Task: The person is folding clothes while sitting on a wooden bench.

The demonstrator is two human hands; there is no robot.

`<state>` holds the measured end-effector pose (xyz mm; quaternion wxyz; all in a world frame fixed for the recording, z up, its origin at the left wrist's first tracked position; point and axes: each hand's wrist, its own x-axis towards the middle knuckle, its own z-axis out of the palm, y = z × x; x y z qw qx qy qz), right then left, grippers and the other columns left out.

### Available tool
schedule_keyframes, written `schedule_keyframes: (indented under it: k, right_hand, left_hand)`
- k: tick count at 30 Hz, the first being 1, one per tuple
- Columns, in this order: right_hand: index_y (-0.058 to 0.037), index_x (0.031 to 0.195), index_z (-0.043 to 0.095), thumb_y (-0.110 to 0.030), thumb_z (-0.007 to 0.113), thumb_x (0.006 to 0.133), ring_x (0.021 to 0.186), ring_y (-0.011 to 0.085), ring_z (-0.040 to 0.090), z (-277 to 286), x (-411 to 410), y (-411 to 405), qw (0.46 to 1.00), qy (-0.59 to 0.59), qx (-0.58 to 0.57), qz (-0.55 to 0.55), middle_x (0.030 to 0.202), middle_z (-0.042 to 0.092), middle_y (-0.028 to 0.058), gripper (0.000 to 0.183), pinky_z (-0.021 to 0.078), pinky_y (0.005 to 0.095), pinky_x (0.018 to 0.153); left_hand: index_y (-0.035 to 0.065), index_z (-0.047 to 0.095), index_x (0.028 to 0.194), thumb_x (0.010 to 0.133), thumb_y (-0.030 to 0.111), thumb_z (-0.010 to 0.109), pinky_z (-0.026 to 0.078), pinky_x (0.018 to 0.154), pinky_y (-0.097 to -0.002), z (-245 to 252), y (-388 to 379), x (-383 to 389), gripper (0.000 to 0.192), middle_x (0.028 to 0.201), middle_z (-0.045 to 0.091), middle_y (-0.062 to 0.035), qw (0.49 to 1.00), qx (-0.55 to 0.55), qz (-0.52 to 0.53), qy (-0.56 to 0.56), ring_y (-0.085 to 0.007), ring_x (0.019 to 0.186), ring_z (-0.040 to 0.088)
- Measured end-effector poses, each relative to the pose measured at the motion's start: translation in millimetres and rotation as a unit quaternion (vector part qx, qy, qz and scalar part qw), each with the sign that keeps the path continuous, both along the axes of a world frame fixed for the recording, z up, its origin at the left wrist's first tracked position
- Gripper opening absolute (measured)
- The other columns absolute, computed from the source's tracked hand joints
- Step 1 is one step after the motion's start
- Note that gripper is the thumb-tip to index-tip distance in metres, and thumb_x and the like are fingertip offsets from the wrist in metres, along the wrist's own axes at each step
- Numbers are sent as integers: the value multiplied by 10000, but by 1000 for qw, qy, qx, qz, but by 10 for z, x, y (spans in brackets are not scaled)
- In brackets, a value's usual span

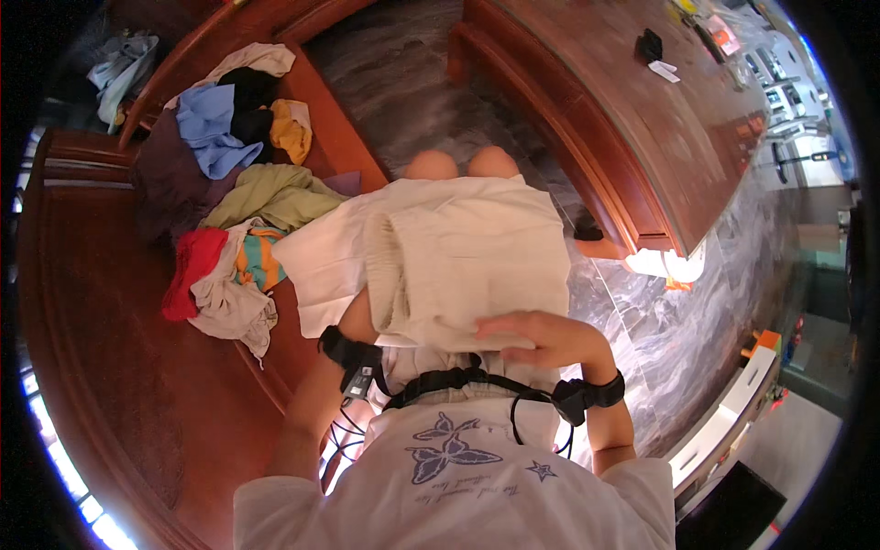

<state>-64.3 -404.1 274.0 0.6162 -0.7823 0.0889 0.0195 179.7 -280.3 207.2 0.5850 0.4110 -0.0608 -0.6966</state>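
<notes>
A cream-coloured garment (pixel 474 261) with a gathered elastic waistband (pixel 388 275) lies folded across the lap, over a white cloth (pixel 323 254) that spreads out to the left. My left hand (pixel 359 317) reaches in at the waistband end; its fingers are hidden by the fabric, so its grip cannot be seen. Near the garment's lower right edge, my right hand (pixel 550 338) lies over the fabric with its fingers apart. Both wrists wear black straps. Left of the lap is a loose pile of clothes, among them an olive green garment (pixel 278 196).
The pile on the wooden bench (pixel 337 117) also has a blue garment (pixel 210 127), a red cloth (pixel 196 271) and a striped cloth (pixel 260 256). At front right stands a wooden table (pixel 619 89) with a small black item (pixel 648 46). Black cables hang at the waist.
</notes>
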Motion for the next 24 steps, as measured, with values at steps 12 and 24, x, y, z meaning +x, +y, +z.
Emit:
schedule_keyframes:
  k: [12,24]
  right_hand:
    - [-39,1067,524,-123,533,804,943,189,545,-180,-330,-238,895,99,-8,-436,1036,571,89,276,435,302,753]
    - [-37,1241,386,-159,560,800,1113,218,435,-568,-459,-112,903,142,-120,-388,1196,466,142,490,340,309,906]
  left_hand:
    - [9,406,1201,819,267,466,381,891,-315,176,-26,127,465,1132,512,-102,985,67,-4,-156,-218,1033,496]
    - [-9,340,1245,787,314,560,349,906,-289,530,-336,58,602,1195,449,-109,952,43,-46,-298,-208,1104,429]
